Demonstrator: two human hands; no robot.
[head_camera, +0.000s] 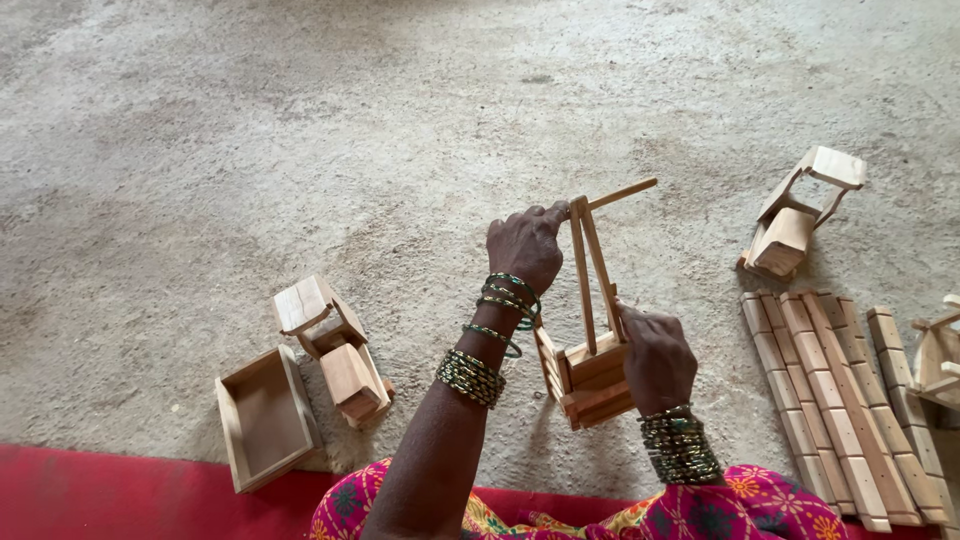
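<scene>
Left to right on concrete floor (300, 130): one open wooden tray (265, 418); one finished wooden toy cart (335, 350), on its side. Centre: half-built wooden cart (590, 375) held above floor. Left hand (525, 248) fingers pinch top of upright stick frame (590, 265). Right hand (655, 358) fingers wrap cart's box body. One more cart (800, 212) far right. About nine wooden slats (835, 400) side by side below it.

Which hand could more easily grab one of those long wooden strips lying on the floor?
Probably the right hand: it holds the wooden frame closest to the strips on that side. The left hand grips the frame's top, farther away.
</scene>
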